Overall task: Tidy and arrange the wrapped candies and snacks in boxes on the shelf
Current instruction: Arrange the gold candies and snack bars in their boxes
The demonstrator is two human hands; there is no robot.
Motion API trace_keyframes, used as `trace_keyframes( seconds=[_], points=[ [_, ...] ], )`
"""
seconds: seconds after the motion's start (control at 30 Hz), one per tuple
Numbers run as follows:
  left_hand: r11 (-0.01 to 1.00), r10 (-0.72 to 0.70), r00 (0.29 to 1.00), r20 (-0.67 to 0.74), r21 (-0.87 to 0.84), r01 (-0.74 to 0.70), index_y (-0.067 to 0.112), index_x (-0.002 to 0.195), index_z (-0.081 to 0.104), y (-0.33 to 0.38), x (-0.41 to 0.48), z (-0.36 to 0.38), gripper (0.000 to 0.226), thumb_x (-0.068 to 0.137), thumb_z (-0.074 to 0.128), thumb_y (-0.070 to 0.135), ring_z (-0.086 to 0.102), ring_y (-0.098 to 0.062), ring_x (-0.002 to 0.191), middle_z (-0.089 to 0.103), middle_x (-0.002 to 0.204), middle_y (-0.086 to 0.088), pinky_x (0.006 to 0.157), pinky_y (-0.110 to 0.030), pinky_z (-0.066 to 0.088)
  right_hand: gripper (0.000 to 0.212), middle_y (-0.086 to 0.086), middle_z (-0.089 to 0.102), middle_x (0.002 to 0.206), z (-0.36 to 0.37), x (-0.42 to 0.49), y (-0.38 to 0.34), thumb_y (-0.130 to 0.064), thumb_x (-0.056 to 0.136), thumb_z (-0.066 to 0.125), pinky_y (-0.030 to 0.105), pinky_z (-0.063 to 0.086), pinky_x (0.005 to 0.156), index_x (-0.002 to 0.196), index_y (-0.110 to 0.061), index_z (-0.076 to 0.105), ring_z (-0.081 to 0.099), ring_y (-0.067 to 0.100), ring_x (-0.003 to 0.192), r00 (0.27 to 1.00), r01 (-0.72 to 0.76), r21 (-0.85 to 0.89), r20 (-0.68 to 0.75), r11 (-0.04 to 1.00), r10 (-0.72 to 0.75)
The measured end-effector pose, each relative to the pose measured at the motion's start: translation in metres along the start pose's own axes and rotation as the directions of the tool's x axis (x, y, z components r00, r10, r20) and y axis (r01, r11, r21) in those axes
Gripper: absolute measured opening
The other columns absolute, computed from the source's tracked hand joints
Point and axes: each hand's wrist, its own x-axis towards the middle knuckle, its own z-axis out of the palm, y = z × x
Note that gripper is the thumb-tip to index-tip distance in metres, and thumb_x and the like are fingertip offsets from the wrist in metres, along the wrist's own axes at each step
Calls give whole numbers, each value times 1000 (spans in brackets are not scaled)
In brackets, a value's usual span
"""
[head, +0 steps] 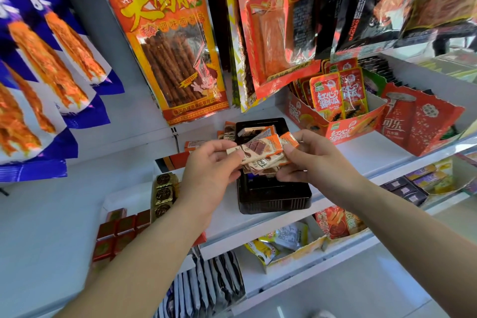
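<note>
You held stack of wrapped candies [260, 153] over black tray [273, 200] on shelf [361, 155]. Left hand [211, 166] fingers pinched one end, right hand [320, 161] fingers other. Judged light, slick-wrapped, likely brittle: you needed end grip, gentle squeeze.

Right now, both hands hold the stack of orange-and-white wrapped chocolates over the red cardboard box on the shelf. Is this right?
Not quite. The left hand and the right hand do hold the stack of wrapped chocolates, but over the black plastic tray, not a red box. The red cardboard boxes stand farther right on the shelf. The head view shows it.
</note>
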Motion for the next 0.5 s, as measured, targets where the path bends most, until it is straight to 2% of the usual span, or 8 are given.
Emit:
trace_keyframes(
  seconds=[0.13, 0.27, 0.4, 0.5],
  points=[
    [1000, 12, 1000, -15, -2, -12, 15, 97, 64, -2, -2, 5, 8, 92, 66, 9, 74, -18, 86, 68, 106, -9, 64, -29, 60, 11, 11, 72, 86, 2, 1, 0, -15, 101, 51, 39, 63, 77, 108, -8, 57, 71, 26, 74, 1000, -23, 71, 4, 997, 23],
    [994, 45, 998, -41, 98, -41, 19, 94, 63, -5, -1, 7, 7, 92, 67, 14, 74, -15, 81, 67, 106, -1, 59, -27, 58, 26, 12, 70, 90, 4, 1, -3, -14, 103, 48, 40, 62, 77, 122, -26, 62, 71, 29, 72, 1000, -30, 85, -5, 996, 31],
    [993, 7, 1000, -9, 118, -6, 14, 99, 65, -6, 0, 6, 8, 92, 68, 16, 75, -16, 75, 73, 98, -8, 60, -27, 57, 24, 13, 70, 93, 5, -2, -4, -25, 102, 50, 38, 62, 79, 120, -15, 62, 69, 26, 73, 999, -12, 29, 42, 1000, 11],
    [989, -3, 999, 47, 145, -4, 16, 104, 69, -4, -2, 5, 11, 94, 66, 16, 74, -22, 71, 73, 95, -10, 58, -24, 56, 24, 14, 67, 83, 8, -2, -5, -24, 97, 58, 37, 63, 72, 118, -12, 61, 67, 25, 66, 999, 36, -73, 9, 997, -36]
  ],
)
